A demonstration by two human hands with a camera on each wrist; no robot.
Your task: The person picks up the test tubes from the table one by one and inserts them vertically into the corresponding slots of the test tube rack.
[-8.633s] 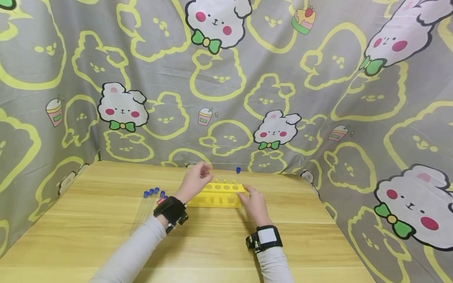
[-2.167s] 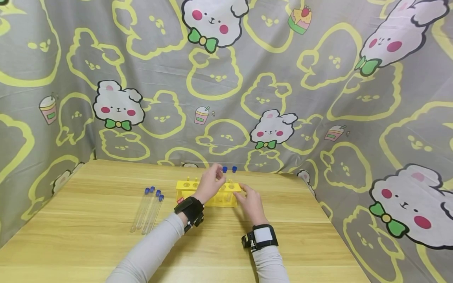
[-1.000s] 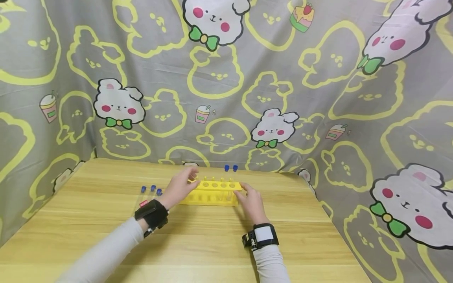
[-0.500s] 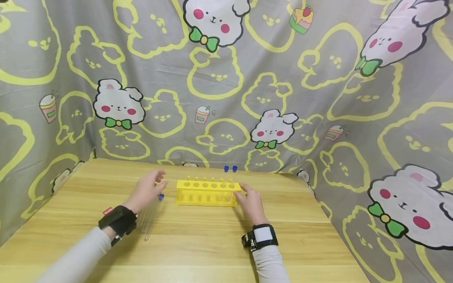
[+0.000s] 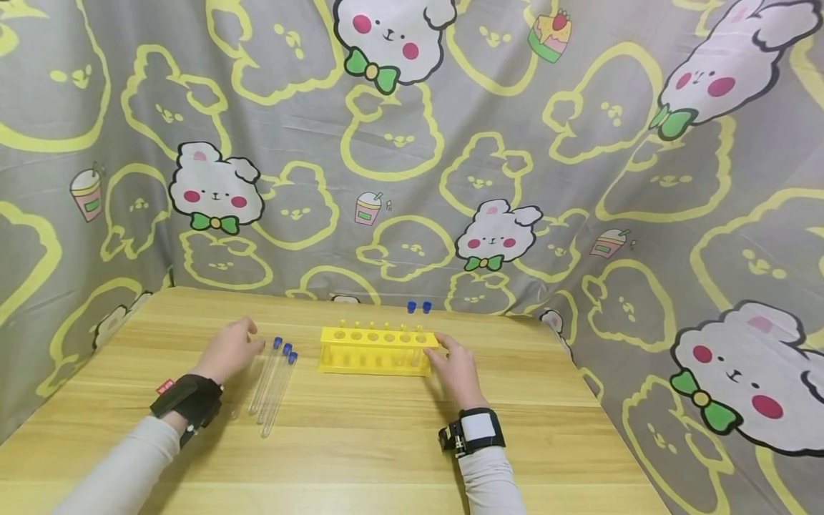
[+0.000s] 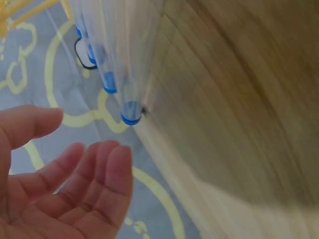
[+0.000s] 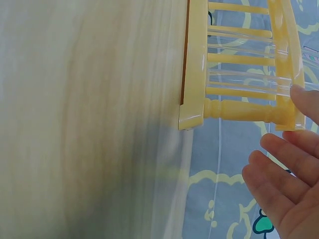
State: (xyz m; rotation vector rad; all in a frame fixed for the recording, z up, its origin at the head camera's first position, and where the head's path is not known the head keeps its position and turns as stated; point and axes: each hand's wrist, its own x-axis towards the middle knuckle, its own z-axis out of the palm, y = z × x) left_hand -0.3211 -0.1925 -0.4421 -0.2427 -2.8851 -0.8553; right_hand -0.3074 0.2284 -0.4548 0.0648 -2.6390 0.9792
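A yellow test tube rack (image 5: pixel 380 344) stands on the table. Two clear test tubes with blue caps (image 5: pixel 427 307) are upright in its two rightmost holes. My right hand (image 5: pixel 460 368) holds the rack's right end; in the right wrist view its thumb (image 7: pixel 305 102) lies on the top bar, other fingers below. Several capped test tubes (image 5: pixel 279 395) lie side by side left of the rack. Over the leftmost tube, partly hidden, is my left hand (image 5: pixel 228 350). The left wrist view shows its fingers loosely bent, apart from the nearest blue cap (image 6: pixel 131 113), with nothing between them.
The wooden table (image 5: pixel 360 450) reaches back to a grey patterned curtain (image 5: pixel 412 179), which also hangs at both sides. Black straps with small cameras are on both wrists, the left one (image 5: pixel 188 400) close to the lying tubes.
My left hand has gone from the rack leftward to the lying tubes. A second tube has come to stand in the rack since the earliest frame. My right hand stays at the rack's end.
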